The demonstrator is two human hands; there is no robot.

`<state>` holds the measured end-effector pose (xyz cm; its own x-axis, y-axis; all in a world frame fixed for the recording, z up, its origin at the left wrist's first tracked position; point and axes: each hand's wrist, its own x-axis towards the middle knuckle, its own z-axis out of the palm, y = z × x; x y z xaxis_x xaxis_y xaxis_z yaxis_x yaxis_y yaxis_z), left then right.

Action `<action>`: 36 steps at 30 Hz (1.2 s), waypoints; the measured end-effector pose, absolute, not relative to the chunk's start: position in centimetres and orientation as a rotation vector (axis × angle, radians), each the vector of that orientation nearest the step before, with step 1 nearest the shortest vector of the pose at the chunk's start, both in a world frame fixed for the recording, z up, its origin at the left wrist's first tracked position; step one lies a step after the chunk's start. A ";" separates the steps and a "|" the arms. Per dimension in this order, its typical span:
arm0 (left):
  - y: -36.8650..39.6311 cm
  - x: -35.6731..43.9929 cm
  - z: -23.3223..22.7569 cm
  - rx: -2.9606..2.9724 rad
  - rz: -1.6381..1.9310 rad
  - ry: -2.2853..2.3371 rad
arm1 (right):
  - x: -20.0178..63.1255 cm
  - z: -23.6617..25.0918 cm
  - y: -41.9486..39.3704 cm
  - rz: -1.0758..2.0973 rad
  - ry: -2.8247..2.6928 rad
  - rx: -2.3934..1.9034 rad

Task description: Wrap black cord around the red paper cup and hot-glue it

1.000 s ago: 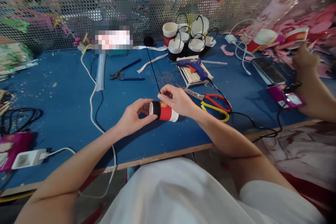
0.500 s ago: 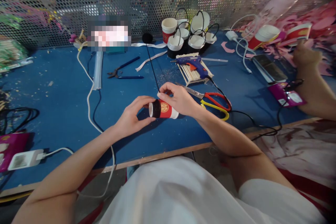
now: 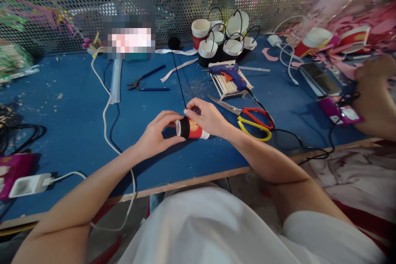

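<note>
A red and white paper cup [image 3: 194,128] lies on its side above the blue table, a black cord band wound around one end. My left hand [image 3: 162,130] grips that banded end between thumb and fingers. With thumb and fingers pinched, my right hand [image 3: 206,116] holds the black cord [image 3: 179,78] at the cup's upper side. The cord runs taut up to a dark ball of cord [image 3: 173,43] at the back of the table. Scissors [image 3: 247,116] with red and yellow handles lie beside my right wrist.
A blue glue gun [image 3: 230,75] rests on a small stick rack. Pliers [image 3: 147,82] lie left of the cord. Several white cups with black handles [image 3: 232,47] stand behind. At right are a phone [image 3: 320,79] and another person's arm [image 3: 375,95]. A white cable [image 3: 104,121] crosses the left side.
My hands keep their hold on the cup and cord, with only slight shifts. The other person's hand at right has drawn back from the red cup there.
</note>
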<state>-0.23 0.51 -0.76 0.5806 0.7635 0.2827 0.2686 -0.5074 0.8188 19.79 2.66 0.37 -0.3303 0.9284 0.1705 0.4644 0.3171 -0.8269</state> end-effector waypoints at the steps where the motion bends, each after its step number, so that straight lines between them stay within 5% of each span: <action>1: 0.5 -0.2 -0.9 2.023 0.845 0.822 | 19.8 0.3 2.7 0.897 -1.927 -1.232; 11: 0.4 0.2 -1.3 1.714 0.737 0.915 | 19.5 0.2 2.6 0.844 -1.942 -1.258; 36: -0.2 -0.1 -0.2 2.557 0.810 0.758 | 19.5 2.1 3.1 0.939 -1.877 -1.000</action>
<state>-0.08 -0.22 -0.18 0.6931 0.5843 0.4221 0.3826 -0.7945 0.4717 19.54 3.09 2.10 -0.3728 0.8795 0.2958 0.2903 0.4133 -0.8631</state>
